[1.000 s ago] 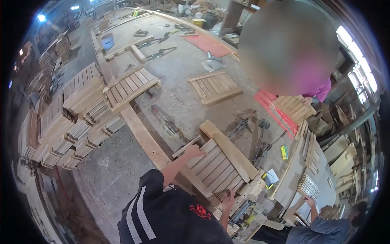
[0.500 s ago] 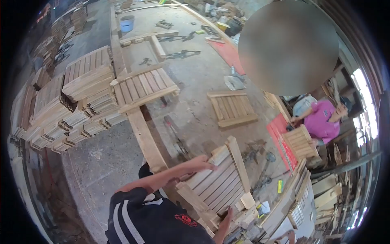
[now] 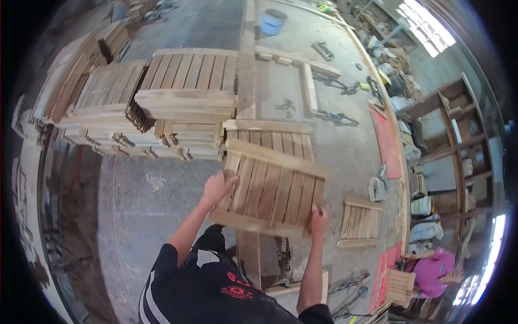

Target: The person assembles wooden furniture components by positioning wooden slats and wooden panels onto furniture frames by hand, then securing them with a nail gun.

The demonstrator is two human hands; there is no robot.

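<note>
A slatted wooden panel (image 3: 272,189) is held up in front of me, slightly tilted. My left hand (image 3: 218,186) is closed around its left edge, and my right hand (image 3: 319,218) grips its lower right edge. Just behind it, partly hidden, another slatted panel (image 3: 294,141) lies at the end of the stacks. To the left, several stacks of similar slatted panels (image 3: 189,70) stand side by side.
A separate slatted panel (image 3: 360,222) lies on the worktable (image 3: 345,162). Further back are a blue bucket (image 3: 272,22), clamps (image 3: 337,117) and a wooden frame piece (image 3: 310,86). A person in a pink shirt (image 3: 434,272) handles a small slatted panel (image 3: 399,287) at right.
The panel that lay before me on the worktable is now lifted in both my hands and has moved left towards the stacks. My view has turned left.
</note>
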